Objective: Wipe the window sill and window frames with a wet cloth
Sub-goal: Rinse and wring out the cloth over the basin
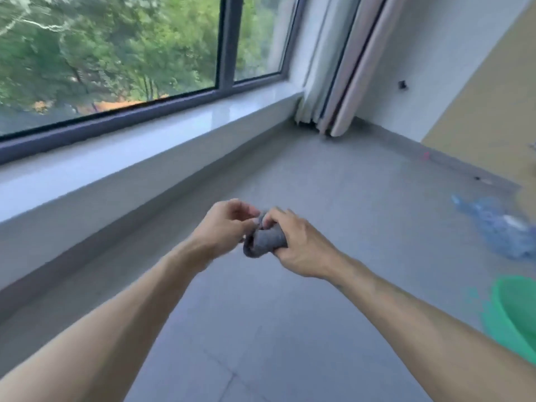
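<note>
Above the grey floor [290,329], two hands held one bunched grey cloth [262,237] between them. The right hand [301,245] curled round it; the left hand [223,224] pinched its edge, probably wringing or refolding it before wiping. One white window sill [121,146] and one dark window frame [229,39] waited nearby, untouched.

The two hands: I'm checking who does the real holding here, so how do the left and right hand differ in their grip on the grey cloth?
The right hand wraps its fingers round the bunched grey cloth and carries most of it; the left hand only pinches its upper edge with the fingertips. The right hand shows its back to the camera, while the left hand is turned with its thumb side up. Both hold the cloth in the air, off the window sill.
</note>
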`<action>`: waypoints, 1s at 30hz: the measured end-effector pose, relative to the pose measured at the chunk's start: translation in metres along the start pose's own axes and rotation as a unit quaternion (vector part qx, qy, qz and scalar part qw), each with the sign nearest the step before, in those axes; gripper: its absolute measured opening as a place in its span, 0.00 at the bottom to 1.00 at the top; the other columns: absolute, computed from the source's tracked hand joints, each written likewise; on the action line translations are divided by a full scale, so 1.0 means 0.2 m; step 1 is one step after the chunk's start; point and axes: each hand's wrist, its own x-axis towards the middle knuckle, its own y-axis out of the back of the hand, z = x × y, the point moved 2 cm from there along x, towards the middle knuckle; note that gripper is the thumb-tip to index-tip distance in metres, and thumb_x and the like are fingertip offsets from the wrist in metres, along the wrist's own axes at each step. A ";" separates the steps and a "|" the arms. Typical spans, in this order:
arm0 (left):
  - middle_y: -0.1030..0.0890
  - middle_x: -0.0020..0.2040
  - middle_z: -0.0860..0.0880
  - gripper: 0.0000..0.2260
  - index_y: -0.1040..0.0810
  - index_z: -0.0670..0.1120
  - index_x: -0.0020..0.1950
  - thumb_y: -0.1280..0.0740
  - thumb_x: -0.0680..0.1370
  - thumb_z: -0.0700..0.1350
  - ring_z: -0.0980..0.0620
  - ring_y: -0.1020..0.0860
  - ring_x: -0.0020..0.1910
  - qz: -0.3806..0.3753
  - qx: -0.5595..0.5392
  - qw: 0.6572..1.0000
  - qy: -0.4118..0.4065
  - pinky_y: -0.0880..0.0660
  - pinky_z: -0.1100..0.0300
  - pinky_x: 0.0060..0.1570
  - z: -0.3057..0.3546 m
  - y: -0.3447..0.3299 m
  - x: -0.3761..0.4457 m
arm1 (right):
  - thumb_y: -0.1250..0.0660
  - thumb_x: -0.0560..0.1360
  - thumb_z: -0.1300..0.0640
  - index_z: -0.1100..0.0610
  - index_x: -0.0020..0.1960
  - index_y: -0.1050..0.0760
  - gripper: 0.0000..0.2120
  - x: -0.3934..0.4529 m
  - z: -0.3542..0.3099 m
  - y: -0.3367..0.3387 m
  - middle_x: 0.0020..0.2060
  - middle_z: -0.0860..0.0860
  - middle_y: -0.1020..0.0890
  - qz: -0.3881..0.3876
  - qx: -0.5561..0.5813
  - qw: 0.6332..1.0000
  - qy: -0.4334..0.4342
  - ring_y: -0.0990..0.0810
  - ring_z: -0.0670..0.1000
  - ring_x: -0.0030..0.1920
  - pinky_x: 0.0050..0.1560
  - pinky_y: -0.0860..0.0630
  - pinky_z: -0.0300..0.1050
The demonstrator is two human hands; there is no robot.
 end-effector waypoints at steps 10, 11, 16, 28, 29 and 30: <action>0.17 0.40 0.47 0.05 0.21 0.43 0.52 0.35 0.79 0.39 0.54 0.20 0.36 -0.174 0.118 0.978 -0.015 0.22 0.63 0.38 0.05 -1.42 0.08 | 0.35 0.68 0.68 0.51 0.47 0.31 0.15 -0.93 1.07 0.38 0.47 0.48 0.22 0.091 0.082 0.979 -0.165 0.24 0.50 0.43 0.39 0.26 0.44; 0.17 0.40 0.47 0.04 0.20 0.43 0.50 0.35 0.79 0.40 0.54 0.21 0.36 -0.164 0.140 0.976 -0.029 0.23 0.61 0.38 0.07 -1.59 0.11 | 0.33 0.67 0.66 0.50 0.47 0.31 0.15 -1.01 1.19 0.43 0.50 0.48 0.22 0.094 0.088 0.976 -0.174 0.23 0.52 0.45 0.43 0.23 0.49; 0.17 0.43 0.44 0.05 0.20 0.45 0.47 0.34 0.79 0.44 0.50 0.22 0.40 -0.194 0.204 0.957 -0.064 0.21 0.48 0.47 0.17 -2.26 0.23 | 0.27 0.62 0.36 0.44 0.53 0.34 0.26 -1.33 1.67 0.67 0.53 0.42 0.21 0.061 0.142 0.961 -0.230 0.19 0.45 0.50 0.50 0.20 0.48; 0.22 0.54 0.45 0.08 0.24 0.45 0.54 0.39 0.81 0.47 0.45 0.24 0.55 -0.428 0.414 0.777 -0.203 0.27 0.54 0.54 0.50 -3.63 0.56 | 0.22 0.67 0.54 0.50 0.40 0.27 0.12 -1.93 2.72 1.25 0.42 0.49 0.23 0.202 0.162 0.891 -0.372 0.22 0.51 0.44 0.45 0.27 0.43; 0.22 0.52 0.45 0.08 0.25 0.44 0.53 0.40 0.82 0.47 0.45 0.24 0.53 -0.435 0.419 0.771 -0.201 0.28 0.54 0.52 0.48 -3.75 0.61 | 0.21 0.66 0.54 0.52 0.38 0.27 0.14 -1.96 2.82 1.28 0.37 0.48 0.25 0.223 0.167 0.878 -0.390 0.24 0.47 0.39 0.41 0.29 0.43; 0.23 0.50 0.46 0.09 0.26 0.44 0.52 0.42 0.83 0.48 0.45 0.25 0.50 -0.436 0.422 0.770 -0.198 0.30 0.55 0.48 0.45 -3.84 0.66 | 0.21 0.66 0.56 0.54 0.36 0.28 0.15 -1.98 2.90 1.29 0.33 0.46 0.28 0.237 0.173 0.867 -0.403 0.29 0.44 0.33 0.37 0.32 0.41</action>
